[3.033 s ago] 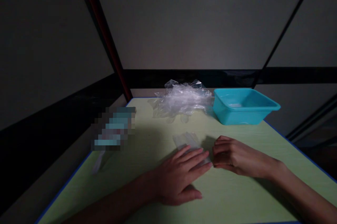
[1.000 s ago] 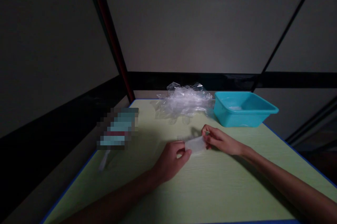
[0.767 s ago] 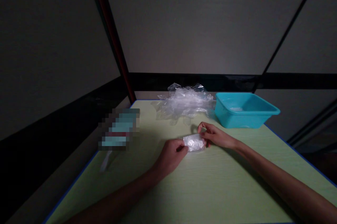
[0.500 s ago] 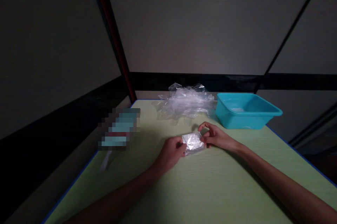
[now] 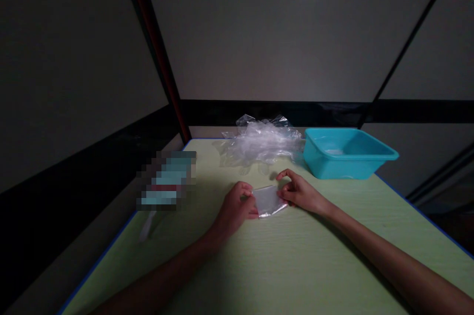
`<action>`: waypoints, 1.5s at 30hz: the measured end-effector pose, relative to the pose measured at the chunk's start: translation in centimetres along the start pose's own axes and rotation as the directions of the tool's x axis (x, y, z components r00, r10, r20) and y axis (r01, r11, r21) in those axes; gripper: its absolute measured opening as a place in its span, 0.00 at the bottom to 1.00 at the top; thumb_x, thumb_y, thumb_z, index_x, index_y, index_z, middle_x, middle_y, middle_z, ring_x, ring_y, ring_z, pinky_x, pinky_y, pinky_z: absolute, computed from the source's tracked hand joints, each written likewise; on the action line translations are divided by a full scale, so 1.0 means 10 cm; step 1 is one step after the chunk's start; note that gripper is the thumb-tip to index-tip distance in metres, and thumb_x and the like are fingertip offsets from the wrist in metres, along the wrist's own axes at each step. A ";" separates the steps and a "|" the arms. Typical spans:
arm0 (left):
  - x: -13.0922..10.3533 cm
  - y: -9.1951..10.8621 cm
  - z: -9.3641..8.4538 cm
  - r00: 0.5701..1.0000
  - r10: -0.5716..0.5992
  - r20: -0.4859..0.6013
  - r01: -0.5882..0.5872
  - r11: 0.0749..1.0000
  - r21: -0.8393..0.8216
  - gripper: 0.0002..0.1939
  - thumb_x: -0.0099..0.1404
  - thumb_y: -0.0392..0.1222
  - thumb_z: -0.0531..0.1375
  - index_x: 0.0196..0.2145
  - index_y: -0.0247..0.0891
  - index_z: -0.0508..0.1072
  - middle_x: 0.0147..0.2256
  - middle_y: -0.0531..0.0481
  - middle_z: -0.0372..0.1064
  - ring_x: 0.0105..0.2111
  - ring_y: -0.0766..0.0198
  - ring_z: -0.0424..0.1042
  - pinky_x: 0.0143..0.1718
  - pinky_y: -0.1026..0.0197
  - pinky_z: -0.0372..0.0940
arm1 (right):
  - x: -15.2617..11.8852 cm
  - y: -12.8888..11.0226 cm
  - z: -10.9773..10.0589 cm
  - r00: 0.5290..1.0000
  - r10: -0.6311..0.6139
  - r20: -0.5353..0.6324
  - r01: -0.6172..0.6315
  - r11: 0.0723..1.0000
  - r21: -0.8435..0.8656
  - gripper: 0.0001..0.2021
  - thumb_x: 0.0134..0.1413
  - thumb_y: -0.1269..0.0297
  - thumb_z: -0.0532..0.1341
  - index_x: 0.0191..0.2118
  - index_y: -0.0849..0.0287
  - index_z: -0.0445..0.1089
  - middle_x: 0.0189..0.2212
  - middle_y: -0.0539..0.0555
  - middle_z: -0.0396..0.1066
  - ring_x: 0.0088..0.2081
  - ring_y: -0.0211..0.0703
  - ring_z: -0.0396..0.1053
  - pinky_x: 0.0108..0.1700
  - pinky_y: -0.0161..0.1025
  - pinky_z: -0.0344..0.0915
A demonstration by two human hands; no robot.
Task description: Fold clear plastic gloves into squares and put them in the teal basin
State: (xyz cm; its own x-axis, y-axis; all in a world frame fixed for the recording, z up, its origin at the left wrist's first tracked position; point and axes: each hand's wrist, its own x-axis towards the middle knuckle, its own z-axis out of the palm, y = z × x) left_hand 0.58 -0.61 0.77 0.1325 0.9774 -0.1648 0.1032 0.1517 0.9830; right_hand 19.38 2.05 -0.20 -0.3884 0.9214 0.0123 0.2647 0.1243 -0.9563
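A small, flat, folded piece of clear plastic, perhaps a bag, is stretched between my two hands low over the table. My left hand pinches its left edge, with thumb and fingers closed on it. On the right side, my right hand grips the other edge between thumb and fingers, its index finger curled above. The plastic looks smooth and semi-transparent, with a shiny lower edge. The fingertips behind it are partly hidden.
A loose heap of crumpled clear plastic bags lies at the table's far edge. To its right stands a turquoise plastic basin. A blurred-out object is at the left edge of the pale green table.
The plastic has gone from crinkled and brightly shining to flatter and smoother. My left hand has shifted slightly left, its fingers raised more; my right hand has barely moved.
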 end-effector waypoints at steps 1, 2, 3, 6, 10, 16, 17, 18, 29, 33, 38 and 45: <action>0.00 0.01 -0.01 1.000 -0.007 -0.006 0.007 1.000 0.001 0.09 0.53 0.34 0.53 0.34 0.37 0.57 0.31 0.54 0.64 0.18 0.73 0.68 0.22 0.67 0.67 | 0.00 0.00 0.00 1.000 0.000 -0.009 0.000 1.000 -0.003 0.15 0.41 0.67 0.56 0.37 0.57 0.52 0.13 0.38 0.58 0.13 0.29 0.53 0.15 0.27 0.46; 0.01 0.01 -0.03 1.000 -0.014 -0.010 0.014 1.000 0.004 0.10 0.53 0.34 0.52 0.35 0.38 0.56 0.30 0.55 0.64 0.17 0.73 0.68 0.21 0.68 0.67 | 0.00 0.01 0.01 1.000 0.000 -0.018 0.000 1.000 -0.007 0.14 0.41 0.67 0.56 0.37 0.57 0.52 0.13 0.38 0.58 0.13 0.29 0.53 0.15 0.28 0.46; 0.02 0.01 -0.04 1.000 -0.019 -0.010 0.019 1.000 0.009 0.10 0.54 0.34 0.52 0.36 0.38 0.56 0.30 0.55 0.64 0.17 0.72 0.69 0.20 0.68 0.66 | 0.00 0.01 0.01 1.000 0.000 -0.026 0.000 1.000 -0.012 0.14 0.41 0.67 0.56 0.37 0.57 0.52 0.13 0.39 0.58 0.14 0.30 0.53 0.15 0.28 0.47; 0.03 0.01 -0.06 1.000 -0.029 -0.008 0.029 0.999 0.032 0.12 0.55 0.35 0.52 0.37 0.38 0.54 0.29 0.55 0.65 0.17 0.70 0.70 0.17 0.70 0.65 | 0.01 0.02 0.02 0.999 -0.002 -0.051 0.001 1.000 -0.027 0.14 0.41 0.67 0.56 0.36 0.57 0.53 0.13 0.39 0.57 0.14 0.30 0.54 0.15 0.28 0.48; 0.04 0.00 -0.07 1.000 -0.003 -0.011 0.004 0.999 0.043 0.12 0.55 0.35 0.52 0.38 0.39 0.54 0.29 0.55 0.63 0.17 0.68 0.71 0.15 0.70 0.64 | -0.02 0.00 0.02 0.997 -0.010 -0.077 0.006 0.999 -0.048 0.13 0.42 0.66 0.57 0.35 0.57 0.53 0.13 0.40 0.59 0.14 0.31 0.56 0.16 0.29 0.50; 0.04 0.02 -0.08 1.000 0.011 -0.011 -0.011 0.999 0.052 0.12 0.55 0.34 0.51 0.37 0.39 0.54 0.27 0.57 0.62 0.18 0.68 0.71 0.15 0.72 0.62 | -0.12 -0.12 -0.02 0.988 -0.080 -0.130 0.050 0.974 -0.221 0.07 0.49 0.65 0.53 0.35 0.59 0.56 0.17 0.48 0.66 0.19 0.38 0.64 0.20 0.33 0.57; 0.04 0.02 -0.08 1.000 0.015 -0.014 -0.015 0.998 0.057 0.11 0.55 0.34 0.51 0.37 0.39 0.54 0.27 0.57 0.62 0.18 0.68 0.71 0.15 0.73 0.61 | -0.14 -0.14 -0.02 0.985 -0.101 -0.141 0.062 0.966 -0.253 0.06 0.50 0.65 0.52 0.35 0.59 0.57 0.18 0.49 0.67 0.19 0.39 0.65 0.20 0.33 0.58; 0.04 0.02 -0.09 1.000 0.021 -0.015 -0.020 0.998 0.062 0.11 0.54 0.34 0.51 0.37 0.38 0.54 0.28 0.57 0.62 0.18 0.68 0.71 0.15 0.73 0.61 | -0.15 -0.15 -0.02 0.981 -0.124 -0.152 0.075 0.953 -0.292 0.05 0.50 0.66 0.52 0.35 0.59 0.57 0.18 0.49 0.67 0.20 0.39 0.66 0.21 0.33 0.58; -0.12 -0.04 -0.09 0.766 0.593 0.249 -0.549 0.401 0.733 0.09 0.56 0.32 0.49 0.35 0.36 0.65 0.35 0.46 0.64 0.37 0.60 0.67 0.37 0.58 0.64 | -0.31 -0.18 0.16 0.923 -0.353 0.153 0.333 0.535 -0.776 0.21 0.55 0.72 0.47 0.55 0.68 0.56 0.52 0.63 0.60 0.53 0.46 0.59 0.52 0.45 0.58; -0.27 -0.06 0.00 0.741 0.530 0.412 -0.586 0.210 0.783 0.16 0.59 0.35 0.50 0.46 0.33 0.64 0.48 0.40 0.61 0.49 0.53 0.59 0.49 0.52 0.57 | -0.32 -0.17 0.24 0.924 -0.306 0.229 0.349 0.435 -0.830 0.24 0.57 0.68 0.46 0.58 0.70 0.49 0.58 0.65 0.48 0.58 0.47 0.47 0.57 0.48 0.50; -0.31 -0.15 0.01 0.729 0.454 0.513 -0.628 0.146 0.764 0.29 0.60 0.42 0.51 0.57 0.27 0.50 0.59 0.37 0.45 0.59 0.54 0.43 0.57 0.52 0.46 | -0.32 -0.16 0.23 0.935 -0.247 0.253 0.334 0.377 -0.864 0.25 0.58 0.66 0.46 0.60 0.70 0.45 0.60 0.64 0.41 0.61 0.46 0.39 0.59 0.49 0.44; -0.34 -0.15 0.00 0.758 0.338 0.558 -0.620 0.106 0.778 0.34 0.62 0.52 0.48 0.59 0.28 0.44 0.61 0.39 0.35 0.60 0.55 0.34 0.59 0.50 0.39 | -0.34 -0.03 0.28 0.927 -0.254 0.277 0.355 0.346 -0.869 0.27 0.58 0.64 0.46 0.61 0.68 0.41 0.61 0.62 0.37 0.61 0.48 0.35 0.59 0.48 0.43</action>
State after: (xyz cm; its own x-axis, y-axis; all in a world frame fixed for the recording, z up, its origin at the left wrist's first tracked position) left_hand -0.04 -4.19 -0.14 0.6851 0.7100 0.1626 0.6956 -0.7040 0.1432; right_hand 18.09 -2.15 -0.74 -0.6718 0.7202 0.1731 0.7206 0.6895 -0.0724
